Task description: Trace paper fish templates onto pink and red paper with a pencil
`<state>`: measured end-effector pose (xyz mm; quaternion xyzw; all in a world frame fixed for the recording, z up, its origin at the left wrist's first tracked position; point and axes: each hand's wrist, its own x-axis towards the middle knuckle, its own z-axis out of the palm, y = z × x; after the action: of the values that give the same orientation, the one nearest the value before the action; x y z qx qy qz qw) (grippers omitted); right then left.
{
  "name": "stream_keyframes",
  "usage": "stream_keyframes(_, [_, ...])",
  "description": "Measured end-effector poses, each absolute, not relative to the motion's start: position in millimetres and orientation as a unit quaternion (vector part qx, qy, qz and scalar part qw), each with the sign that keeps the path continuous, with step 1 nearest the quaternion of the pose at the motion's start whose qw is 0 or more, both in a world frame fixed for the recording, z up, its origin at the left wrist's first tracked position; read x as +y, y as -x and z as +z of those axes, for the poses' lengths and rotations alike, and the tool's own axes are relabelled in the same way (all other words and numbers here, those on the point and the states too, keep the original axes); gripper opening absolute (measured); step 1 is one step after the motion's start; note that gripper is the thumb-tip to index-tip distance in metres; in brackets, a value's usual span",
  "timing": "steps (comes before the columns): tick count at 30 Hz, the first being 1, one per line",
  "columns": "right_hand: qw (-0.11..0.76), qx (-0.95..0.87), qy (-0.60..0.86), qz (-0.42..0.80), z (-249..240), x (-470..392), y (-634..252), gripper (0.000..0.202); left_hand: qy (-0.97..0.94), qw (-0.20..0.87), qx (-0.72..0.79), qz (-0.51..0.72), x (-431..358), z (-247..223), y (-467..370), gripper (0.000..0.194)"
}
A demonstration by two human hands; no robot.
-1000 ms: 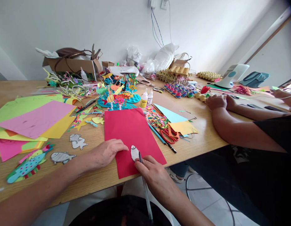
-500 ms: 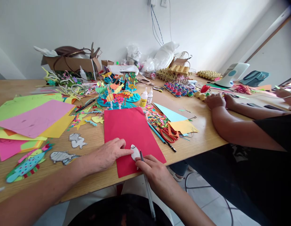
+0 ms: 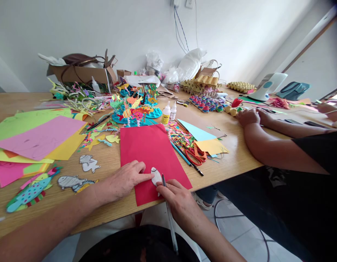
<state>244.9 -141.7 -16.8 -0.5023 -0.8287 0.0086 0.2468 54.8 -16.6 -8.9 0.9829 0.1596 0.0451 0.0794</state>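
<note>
A red sheet of paper (image 3: 146,145) lies at the near edge of the table, with a small white fish cutout (image 3: 156,176) on its lower part. My left hand (image 3: 127,180) rests on the sheet, its index fingertip touching the fish's left side and its other fingers curled. My right hand (image 3: 176,198) holds a pen (image 3: 170,218) between its fingers, tip up and shaft slanting down past the table edge. The fingers of this hand touch the fish's lower right side and hide part of it.
Coloured paper sheets (image 3: 37,138) and fish cutouts (image 3: 89,163) lie left. Beyond the red sheet stand glue bottles (image 3: 165,114) and colourful fish decorations (image 3: 130,109). Red scissors (image 3: 195,155) and pencils (image 3: 184,154) lie right. Another person's arms (image 3: 261,142) rest farther right.
Both hands stay at the fish on the red sheet. The lower end of the pen has swung slightly left; the whole view has shifted very slightly.
</note>
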Motion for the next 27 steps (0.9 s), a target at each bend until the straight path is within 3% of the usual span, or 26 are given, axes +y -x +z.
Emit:
stream_keyframes(10, [0.227,-0.814,0.533,0.048,-11,-139,-246,0.014,-0.982,0.075,0.171,0.013,-20,-4,-57,0.041])
stream_keyframes(16, [0.269,-0.801,0.523,0.111,-13,-136,-255,0.02,-0.983,0.078,0.167,0.017,-17,-8,-57,0.046])
stream_keyframes(27, [0.271,-0.76,0.556,0.198,-16,-131,-261,0.021,-0.983,0.078,0.161,0.027,-16,-9,-55,0.048])
